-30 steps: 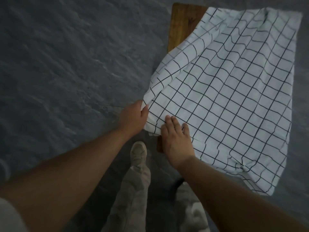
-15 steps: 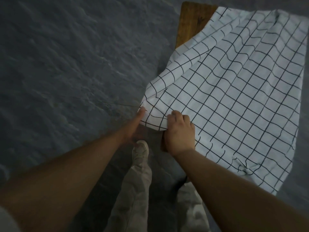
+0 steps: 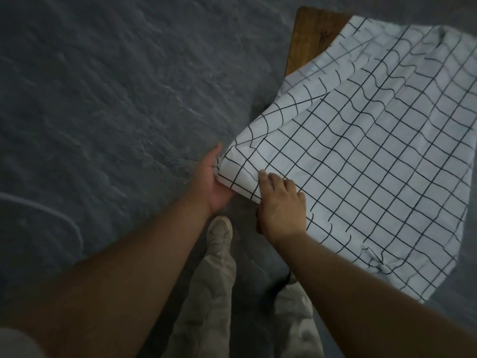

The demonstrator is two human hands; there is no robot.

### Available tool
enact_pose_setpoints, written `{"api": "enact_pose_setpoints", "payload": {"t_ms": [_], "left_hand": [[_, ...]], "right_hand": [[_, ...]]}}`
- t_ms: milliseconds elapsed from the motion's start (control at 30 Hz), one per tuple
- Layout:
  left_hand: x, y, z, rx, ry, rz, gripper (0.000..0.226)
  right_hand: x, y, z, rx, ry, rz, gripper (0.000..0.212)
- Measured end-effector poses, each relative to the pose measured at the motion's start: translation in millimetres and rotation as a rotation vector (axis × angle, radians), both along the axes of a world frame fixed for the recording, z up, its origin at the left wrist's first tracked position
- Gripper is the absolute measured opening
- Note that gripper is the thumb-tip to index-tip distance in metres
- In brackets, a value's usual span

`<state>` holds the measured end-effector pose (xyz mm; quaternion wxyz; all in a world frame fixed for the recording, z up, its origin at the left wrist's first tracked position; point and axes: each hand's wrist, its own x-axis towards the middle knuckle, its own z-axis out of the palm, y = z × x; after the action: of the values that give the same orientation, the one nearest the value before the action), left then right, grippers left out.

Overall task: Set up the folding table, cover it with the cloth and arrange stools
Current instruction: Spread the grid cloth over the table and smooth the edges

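Observation:
A white cloth [image 3: 361, 156] with a black grid lies over the wooden folding table [image 3: 309, 40], whose bare top shows only at the far left corner. My left hand [image 3: 211, 184] grips the cloth's near left corner from below, palm up. My right hand [image 3: 281, 205] rests on top of that same corner, fingers curled over the fabric. The cloth bulges in folds above the corner and hangs off the table's near right side. No stools are in view.
Dark grey stone floor [image 3: 116, 99] spreads to the left and behind the table. My legs in pale trousers and a light shoe [image 3: 219, 232] stand just below the table's near corner. A pale curved edge [image 3: 72, 228] shows at the left.
My left hand has turned palm up and closed under the cloth corner. My right hand slid slightly along the top of the corner. The cloth corner has been drawn a little toward me.

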<state>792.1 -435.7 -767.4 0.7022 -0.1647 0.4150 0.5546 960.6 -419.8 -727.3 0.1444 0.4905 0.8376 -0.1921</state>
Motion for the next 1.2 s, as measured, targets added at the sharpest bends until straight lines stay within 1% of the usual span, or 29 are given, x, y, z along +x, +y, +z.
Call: {"api": "enact_pose_setpoints", "payload": {"t_ms": [67, 133, 200, 267, 333, 400, 467, 600, 733, 933, 1000, 1100, 1167, 1200], "left_hand": [[-2.3, 2.6, 0.8, -0.018, 0.024, 0.006, 0.049], [-4.5, 2.2, 0.1, -0.055, 0.082, -0.009, 0.042], [-6.9, 0.6, -1.5, -0.124, 0.211, -0.047, 0.04], [-9.9, -2.2, -4.4, -0.184, 0.378, -0.071, 0.031], [-11.9, -6.7, -5.9, -0.221, 0.531, -0.064, 0.03], [-10.2, -11.1, -6.1, -0.227, 0.603, -0.066, 0.03], [-5.9, -16.5, -6.9, -0.217, 0.619, -0.055, 0.028], [0.1, -32.8, -10.5, -0.245, 0.674, -0.006, 0.032], [3.5, -59.0, -16.3, -0.377, 0.673, 0.019, 0.03], [17.0, -101.3, -23.1, -0.498, 0.651, -0.012, 0.032], [23.0, -116.5, -26.0, -0.537, 0.627, -0.04, 0.027], [32.3, -128.6, -29.9, -0.574, 0.597, -0.099, 0.022], [32.3, -121.5, -28.2, -0.596, 0.56, -0.177, 0.028], [30.3, -113.6, -25.8, -0.624, 0.538, -0.213, 0.04]], "right_hand": [[-2.3, 0.7, 1.3, 0.004, -0.012, 0.029, 0.073], [-4.3, 0.3, 2.8, 0.017, -0.017, 0.058, 0.068], [-3.4, -2.1, 3.2, 0.018, -0.035, 0.09, 0.063], [0.4, -5.1, 2.5, 0.012, -0.052, 0.113, 0.061], [4.7, -9.1, 0.8, 0.0, -0.077, 0.14, 0.066], [7.8, -13.4, -1.2, -0.009, -0.104, 0.165, 0.071], [9.8, -18.0, -3.7, -0.021, -0.121, 0.181, 0.072], [13.9, -32.2, -9.2, -0.042, -0.126, 0.182, 0.08], [17.4, -56.0, -9.0, -0.082, -0.105, 0.171, 0.083], [34.0, -88.4, -12.6, -0.17, -0.149, 0.225, 0.079], [38.2, -98.8, -13.0, -0.217, -0.168, 0.245, 0.078], [43.4, -108.4, -10.6, -0.266, -0.192, 0.254, 0.086], [47.9, -109.2, -11.6, -0.247, -0.202, 0.262, 0.091], [49.7, -108.1, -12.4, -0.232, -0.2, 0.255, 0.095]]}}
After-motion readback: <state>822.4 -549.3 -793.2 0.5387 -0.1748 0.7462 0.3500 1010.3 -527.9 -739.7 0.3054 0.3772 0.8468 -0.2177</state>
